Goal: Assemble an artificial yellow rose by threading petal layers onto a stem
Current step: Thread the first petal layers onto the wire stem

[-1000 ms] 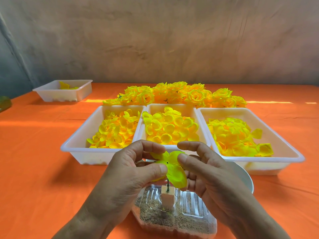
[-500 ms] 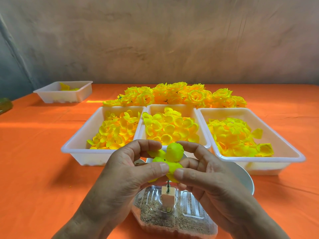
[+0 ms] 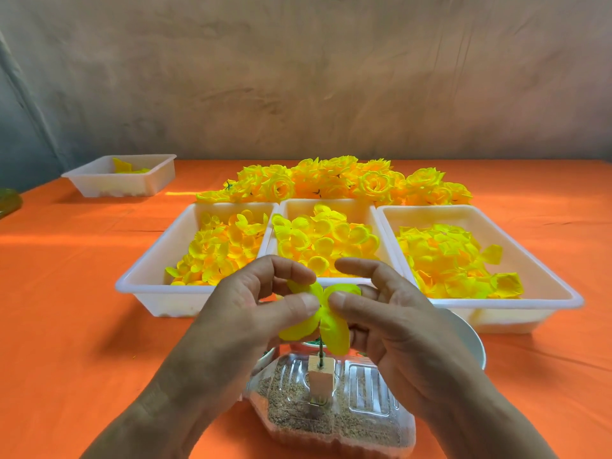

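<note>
Pinching the petal layer [image 3: 326,321] from either side, the left hand [image 3: 245,313] and right hand [image 3: 397,323] each have their grip clamped on it, and the petals spread out between the two grips. Just below the grips, the stem [image 3: 320,354] stands upright in a wooden block [image 3: 319,376], which is set in a sand-filled clear tub [image 3: 364,415] on the counter [image 3: 66,326]. The petals hide whether the tip has entered the centre hole. Done well, I judge, the hole stays squarely over the stem and both grips press down evenly, close to the centre, so the thin fabric slides without tearing or tilting the stem.
</note>
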A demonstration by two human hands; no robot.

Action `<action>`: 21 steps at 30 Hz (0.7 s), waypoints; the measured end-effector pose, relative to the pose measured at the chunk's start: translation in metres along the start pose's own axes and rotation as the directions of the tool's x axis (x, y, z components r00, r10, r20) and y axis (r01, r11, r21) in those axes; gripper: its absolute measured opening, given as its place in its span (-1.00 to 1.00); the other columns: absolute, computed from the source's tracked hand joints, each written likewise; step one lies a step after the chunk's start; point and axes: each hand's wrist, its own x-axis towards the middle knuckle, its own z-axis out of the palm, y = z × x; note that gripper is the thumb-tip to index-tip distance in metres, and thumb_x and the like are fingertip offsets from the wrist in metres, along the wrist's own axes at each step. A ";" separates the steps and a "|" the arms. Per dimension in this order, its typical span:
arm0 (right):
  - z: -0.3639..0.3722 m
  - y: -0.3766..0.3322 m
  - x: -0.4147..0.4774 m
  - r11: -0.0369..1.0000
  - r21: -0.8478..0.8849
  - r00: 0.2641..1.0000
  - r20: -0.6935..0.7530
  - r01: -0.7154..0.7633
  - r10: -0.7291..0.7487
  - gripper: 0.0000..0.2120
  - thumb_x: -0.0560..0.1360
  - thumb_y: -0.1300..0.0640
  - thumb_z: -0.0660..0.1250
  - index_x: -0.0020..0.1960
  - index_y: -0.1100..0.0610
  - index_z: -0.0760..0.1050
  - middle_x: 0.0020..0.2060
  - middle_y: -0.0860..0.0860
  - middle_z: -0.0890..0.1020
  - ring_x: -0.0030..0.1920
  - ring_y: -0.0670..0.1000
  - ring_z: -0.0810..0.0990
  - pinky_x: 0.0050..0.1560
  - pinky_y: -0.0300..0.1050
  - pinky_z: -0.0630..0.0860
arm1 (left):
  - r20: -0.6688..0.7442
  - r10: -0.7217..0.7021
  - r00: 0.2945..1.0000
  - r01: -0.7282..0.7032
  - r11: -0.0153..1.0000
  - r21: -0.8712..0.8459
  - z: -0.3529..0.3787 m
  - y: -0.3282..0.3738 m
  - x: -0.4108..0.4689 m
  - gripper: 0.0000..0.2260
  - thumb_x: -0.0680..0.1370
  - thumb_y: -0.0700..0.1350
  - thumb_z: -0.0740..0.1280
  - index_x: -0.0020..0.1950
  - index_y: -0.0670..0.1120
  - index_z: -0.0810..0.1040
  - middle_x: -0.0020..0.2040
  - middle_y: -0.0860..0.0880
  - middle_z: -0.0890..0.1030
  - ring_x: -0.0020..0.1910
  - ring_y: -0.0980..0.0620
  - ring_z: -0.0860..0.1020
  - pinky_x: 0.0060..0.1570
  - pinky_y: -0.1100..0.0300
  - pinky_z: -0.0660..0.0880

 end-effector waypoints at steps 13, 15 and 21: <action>-0.001 -0.005 0.007 0.999 -0.033 1.000 0.005 0.030 -0.029 -0.51 0.25 0.22 0.43 0.18 0.17 0.50 -0.23 0.14 0.64 -0.28 0.12 0.65 -0.36 -0.06 0.58 | 0.005 -0.011 1.000 0.011 0.999 -0.030 -0.003 0.005 0.006 -0.86 0.27 -0.21 0.44 -0.24 0.01 0.68 -0.26 -0.07 0.57 -0.35 0.01 0.60 -0.33 0.20 0.57; -0.002 -0.001 0.004 0.999 -0.033 1.000 -0.001 0.004 -0.004 -0.50 0.24 0.24 0.45 0.18 0.18 0.49 -0.21 0.17 0.64 -0.30 0.14 0.65 -0.41 -0.10 0.55 | 0.004 -0.029 1.000 0.029 0.999 -0.039 -0.004 -0.001 0.003 -0.86 0.27 -0.22 0.43 -0.24 -0.01 0.68 -0.24 -0.10 0.57 -0.33 -0.02 0.61 -0.33 0.19 0.57; -0.006 0.012 0.001 0.997 -0.073 1.000 -0.018 -0.008 0.007 -0.56 0.26 0.22 0.44 0.13 0.11 0.52 -0.28 0.06 0.63 -0.30 0.08 0.63 -0.34 -0.11 0.55 | 0.002 -0.078 0.997 0.078 0.995 -0.068 -0.003 -0.011 -0.003 -0.84 0.26 -0.25 0.44 -0.22 -0.06 0.68 -0.14 -0.22 0.52 -0.26 -0.17 0.59 -0.31 0.10 0.57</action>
